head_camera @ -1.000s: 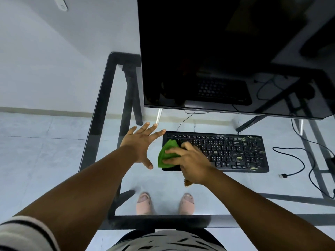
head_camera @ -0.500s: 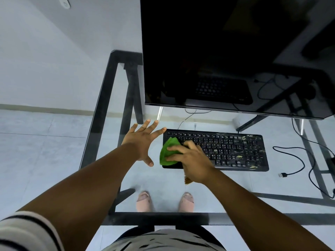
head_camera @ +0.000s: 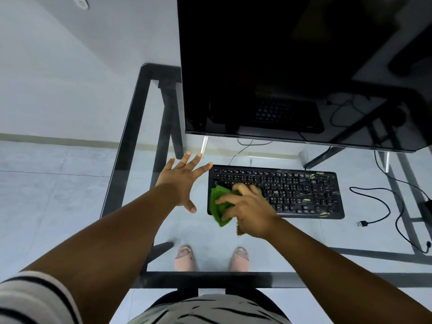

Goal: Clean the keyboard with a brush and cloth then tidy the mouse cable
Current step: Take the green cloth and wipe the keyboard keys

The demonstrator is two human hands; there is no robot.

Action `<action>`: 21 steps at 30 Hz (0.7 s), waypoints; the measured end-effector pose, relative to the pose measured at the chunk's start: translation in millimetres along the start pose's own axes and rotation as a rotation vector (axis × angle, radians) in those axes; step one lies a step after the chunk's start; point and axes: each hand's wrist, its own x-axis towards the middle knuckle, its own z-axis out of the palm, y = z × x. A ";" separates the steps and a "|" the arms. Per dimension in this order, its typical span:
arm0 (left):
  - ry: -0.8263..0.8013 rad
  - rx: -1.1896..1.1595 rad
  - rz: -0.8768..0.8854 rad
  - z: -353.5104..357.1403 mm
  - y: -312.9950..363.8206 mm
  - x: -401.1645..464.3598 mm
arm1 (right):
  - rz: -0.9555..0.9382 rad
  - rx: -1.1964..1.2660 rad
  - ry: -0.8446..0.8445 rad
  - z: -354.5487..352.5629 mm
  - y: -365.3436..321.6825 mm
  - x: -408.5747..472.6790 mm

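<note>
A black keyboard (head_camera: 304, 192) lies on the glass desk (head_camera: 140, 127), with bits of debris on its right keys. My right hand (head_camera: 247, 209) presses a green cloth (head_camera: 218, 206) onto the keyboard's left end. Brown bristles of a brush (head_camera: 239, 229) stick out under that hand's heel. My left hand (head_camera: 184, 181) rests flat on the glass just left of the keyboard, fingers spread, holding nothing. A black cable (head_camera: 383, 206) with a loose USB plug (head_camera: 362, 223) lies to the right of the keyboard.
A large dark monitor (head_camera: 292, 66) stands behind the keyboard on thin metal legs. The desk's dark frame runs along the left and front edges. My feet show through the glass below. More cables trail at the far right.
My right hand with the cloth has slid slightly along the keyboard's left end. My left hand has stayed flat beside it. The view has shifted a little.
</note>
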 end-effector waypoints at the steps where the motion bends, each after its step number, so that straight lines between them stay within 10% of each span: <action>1: -0.001 -0.003 -0.001 0.3 -0.1 0.0 | 0.031 -0.003 0.007 -2.1 6.0 -7.3; 12: -0.020 -0.035 0.005 -4.0 1.1 1.4 | 0.075 0.042 0.240 10.2 16.2 -10.5; 21: 0.090 -0.406 -0.033 5.0 28.3 -8.0 | 0.746 0.484 0.883 27.9 94.7 -70.0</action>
